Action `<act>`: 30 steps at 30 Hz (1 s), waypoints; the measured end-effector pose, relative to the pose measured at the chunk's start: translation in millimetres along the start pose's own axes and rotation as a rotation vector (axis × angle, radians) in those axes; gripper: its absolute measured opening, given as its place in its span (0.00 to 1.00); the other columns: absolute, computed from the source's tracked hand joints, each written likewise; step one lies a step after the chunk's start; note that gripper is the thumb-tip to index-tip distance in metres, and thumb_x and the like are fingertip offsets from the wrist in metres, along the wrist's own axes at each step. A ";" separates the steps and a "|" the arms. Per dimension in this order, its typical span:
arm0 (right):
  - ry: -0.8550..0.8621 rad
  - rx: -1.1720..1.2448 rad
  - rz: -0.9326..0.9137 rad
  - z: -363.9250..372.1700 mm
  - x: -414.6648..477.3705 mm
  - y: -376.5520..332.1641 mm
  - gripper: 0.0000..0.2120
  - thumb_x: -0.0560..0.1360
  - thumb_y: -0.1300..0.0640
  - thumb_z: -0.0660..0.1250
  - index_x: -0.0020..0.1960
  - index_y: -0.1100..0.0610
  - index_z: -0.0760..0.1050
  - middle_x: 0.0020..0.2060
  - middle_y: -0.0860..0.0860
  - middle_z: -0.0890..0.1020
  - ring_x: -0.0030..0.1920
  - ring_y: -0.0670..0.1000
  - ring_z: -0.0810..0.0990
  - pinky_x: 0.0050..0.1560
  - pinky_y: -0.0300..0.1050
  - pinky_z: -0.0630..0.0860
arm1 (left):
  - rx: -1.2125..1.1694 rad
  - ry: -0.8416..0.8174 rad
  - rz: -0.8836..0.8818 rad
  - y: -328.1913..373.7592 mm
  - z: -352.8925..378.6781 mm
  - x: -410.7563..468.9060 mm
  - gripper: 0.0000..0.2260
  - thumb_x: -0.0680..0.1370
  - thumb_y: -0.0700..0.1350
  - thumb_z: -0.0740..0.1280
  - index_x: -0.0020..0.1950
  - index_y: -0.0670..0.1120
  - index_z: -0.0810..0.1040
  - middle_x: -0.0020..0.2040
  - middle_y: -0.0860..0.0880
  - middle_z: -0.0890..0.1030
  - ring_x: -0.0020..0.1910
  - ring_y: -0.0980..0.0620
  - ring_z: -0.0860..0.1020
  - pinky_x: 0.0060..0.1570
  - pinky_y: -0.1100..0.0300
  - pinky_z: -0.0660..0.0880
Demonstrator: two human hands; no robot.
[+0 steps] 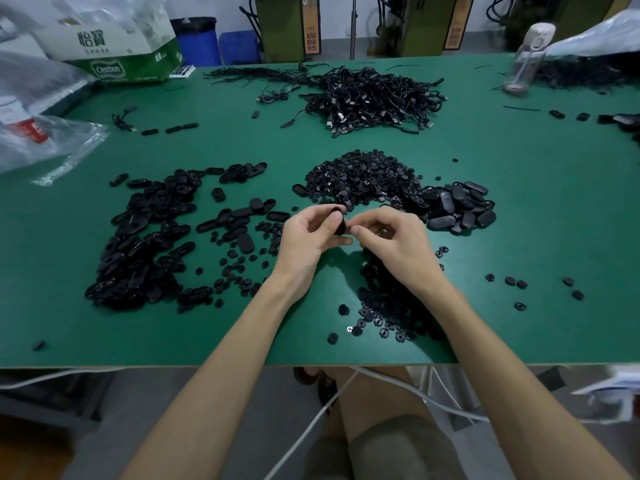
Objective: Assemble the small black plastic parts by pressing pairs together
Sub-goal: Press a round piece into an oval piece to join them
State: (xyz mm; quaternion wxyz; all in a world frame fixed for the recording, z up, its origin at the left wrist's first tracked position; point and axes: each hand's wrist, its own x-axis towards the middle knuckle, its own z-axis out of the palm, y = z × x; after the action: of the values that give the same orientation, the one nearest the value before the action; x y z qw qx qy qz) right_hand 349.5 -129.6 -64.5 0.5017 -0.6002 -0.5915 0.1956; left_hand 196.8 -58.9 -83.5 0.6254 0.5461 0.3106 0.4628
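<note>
Item: work table (519,237), green top, filling the middle of the frame.

Hands: at centre frame, raised just above the table; left hand (309,237) with fingers curled round a black part (338,224), thumb on its near side; right hand (393,241) with thumb and forefinger pinching the right edge of the same part; the two hands touch at the fingertips; whether a second, smaller piece sits under the right fingertips cannot be told.

Stock, task: heap of round pieces (360,178) just above the hands; heap of oval lids (457,209) to the right of the hands; heap of oval shells (138,244) at left of frame; loose round pieces (388,306) scattered below the right wrist.

Stock, other: tangle of cables (374,98) at upper centre; cardboard box (121,46) at upper left; plastic bag (45,143) at left edge; water bottle (526,57) at upper right.

Step in hand (judged): one pair being seated together, mid-press, not yet set down.

Next move (judged): a firm squeeze between both thumbs and forefingers, the pieces kept square to each other so they close evenly; then the joined part to one heap, and a fresh pair drawn from the heaps near the hands.
</note>
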 end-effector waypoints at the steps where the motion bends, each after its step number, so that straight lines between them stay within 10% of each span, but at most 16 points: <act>1: -0.019 0.000 -0.010 0.2 -0.6 -0.4 0.04 0.77 0.63 0.74 0.50 0.57 0.86 0.42 0.49 0.84 0.40 0.46 0.80 0.45 0.38 0.76 | -0.011 0.025 -0.008 0.5 0.2 -0.3 0.08 0.82 0.38 0.69 0.60 0.37 0.79 0.49 0.39 0.84 0.48 0.46 0.85 0.46 0.57 0.82; 19: 0.037 -0.004 -0.016 1.7 -0.6 1.2 0.07 0.77 0.64 0.72 0.52 0.56 0.85 0.44 0.50 0.85 0.44 0.50 0.82 0.48 0.48 0.80 | 0.237 -0.071 -0.013 2.6 7.6 -3.4 0.17 0.88 0.45 0.58 0.55 0.36 0.82 0.41 0.49 0.85 0.35 0.54 0.80 0.33 0.64 0.75; 30: 0.104 0.058 0.045 0.4 0.6 2.4 0.04 0.77 0.62 0.73 0.49 0.55 0.83 0.40 0.43 0.83 0.40 0.42 0.79 0.44 0.36 0.75 | 0.262 0.026 -0.006 3.8 7.2 -3.1 0.15 0.85 0.50 0.64 0.47 0.41 0.80 0.32 0.48 0.81 0.26 0.55 0.74 0.31 0.63 0.73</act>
State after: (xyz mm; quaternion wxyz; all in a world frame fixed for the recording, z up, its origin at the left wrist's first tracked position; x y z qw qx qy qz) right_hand 350.5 -128.4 -66.5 0.5442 -0.6081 -0.5450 0.1924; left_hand 201.1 -64.7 -78.7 0.5457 0.6162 0.3782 0.4236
